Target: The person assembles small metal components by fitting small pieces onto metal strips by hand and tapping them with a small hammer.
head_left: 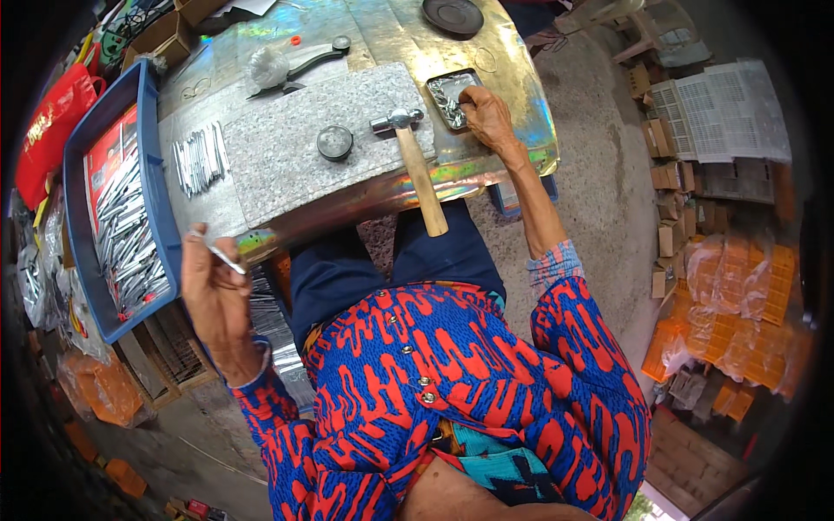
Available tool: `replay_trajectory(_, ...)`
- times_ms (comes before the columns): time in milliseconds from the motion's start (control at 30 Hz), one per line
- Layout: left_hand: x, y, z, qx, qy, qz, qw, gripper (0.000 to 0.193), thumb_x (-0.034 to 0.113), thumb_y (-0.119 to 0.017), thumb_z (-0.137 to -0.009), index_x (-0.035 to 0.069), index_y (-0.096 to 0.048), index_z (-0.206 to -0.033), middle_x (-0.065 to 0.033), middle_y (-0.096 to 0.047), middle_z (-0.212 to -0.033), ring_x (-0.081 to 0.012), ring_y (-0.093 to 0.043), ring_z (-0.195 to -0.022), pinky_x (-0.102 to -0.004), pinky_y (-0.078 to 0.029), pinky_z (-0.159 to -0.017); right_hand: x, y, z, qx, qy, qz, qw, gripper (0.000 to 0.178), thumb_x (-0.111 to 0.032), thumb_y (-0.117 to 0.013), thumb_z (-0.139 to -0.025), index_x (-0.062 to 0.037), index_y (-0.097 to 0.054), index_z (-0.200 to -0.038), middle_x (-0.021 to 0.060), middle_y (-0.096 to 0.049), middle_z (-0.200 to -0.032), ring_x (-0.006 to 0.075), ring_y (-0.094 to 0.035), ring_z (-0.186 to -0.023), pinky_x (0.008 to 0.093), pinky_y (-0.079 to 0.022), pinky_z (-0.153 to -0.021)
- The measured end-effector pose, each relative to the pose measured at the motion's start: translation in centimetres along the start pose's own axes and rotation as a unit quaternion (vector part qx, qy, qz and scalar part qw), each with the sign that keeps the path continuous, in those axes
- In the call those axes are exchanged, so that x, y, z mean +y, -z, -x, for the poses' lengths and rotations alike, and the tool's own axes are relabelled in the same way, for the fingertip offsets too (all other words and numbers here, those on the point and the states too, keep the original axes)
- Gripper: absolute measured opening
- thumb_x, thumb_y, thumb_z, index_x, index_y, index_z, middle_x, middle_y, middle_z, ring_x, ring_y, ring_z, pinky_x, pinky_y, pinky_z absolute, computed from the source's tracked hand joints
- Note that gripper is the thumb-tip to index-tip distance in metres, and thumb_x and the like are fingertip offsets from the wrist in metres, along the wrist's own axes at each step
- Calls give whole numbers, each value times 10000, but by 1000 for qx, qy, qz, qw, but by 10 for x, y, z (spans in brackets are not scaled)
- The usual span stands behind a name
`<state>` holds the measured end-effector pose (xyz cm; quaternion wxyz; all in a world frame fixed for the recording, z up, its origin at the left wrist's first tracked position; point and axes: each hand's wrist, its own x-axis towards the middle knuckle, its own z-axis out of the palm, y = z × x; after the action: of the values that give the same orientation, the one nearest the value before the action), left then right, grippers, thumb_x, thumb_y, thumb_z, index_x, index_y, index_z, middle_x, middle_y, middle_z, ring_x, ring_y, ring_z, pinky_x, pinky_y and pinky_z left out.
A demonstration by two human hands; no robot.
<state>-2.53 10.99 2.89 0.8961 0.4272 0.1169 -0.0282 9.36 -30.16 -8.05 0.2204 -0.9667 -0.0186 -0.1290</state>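
My left hand is raised by the near left table corner, its fingers pinching a slim silver metal strip. At the table's right side, my right hand reaches into a small dark tray of small shiny metal parts. Its fingertips are bent together among the parts; what they grip is hidden. Between the hands lies a speckled grey slab. On it are a ball-peen hammer, its wooden handle overhanging the near edge, and a round dark-rimmed disc. A row of similar strips lies left of the slab.
A blue crate full of metal strips stands at the left. Beyond the slab lie a dark-handled tool, a clear plastic bundle and a dark round dish. Boxes and orange crates are stacked on the right.
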Motion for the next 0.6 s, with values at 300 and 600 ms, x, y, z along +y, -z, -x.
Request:
replay_trajectory(300,-45,-24,6,-123,125,79,981,239,97,-579,-830,22,-454,-1020,-121,-545,-828,-152,-563,-618,-221,-472,-483,0,1,2,-27,77,23,996,80,-47,-509,-761,6,-491,-817,197,-555,-796,381,-553,-713,434,-432,-619)
replay_trajectory(600,-60,-43,-3,-141,115,65,981,205,70,-584,-820,-10,-480,-977,-159,-565,-860,-176,-576,-636,-260,-496,-533,4,1,1,-46,125,42,990,59,-35,-443,-775,18,-423,-758,245,-511,-697,429,-513,-654,464,-412,-564)
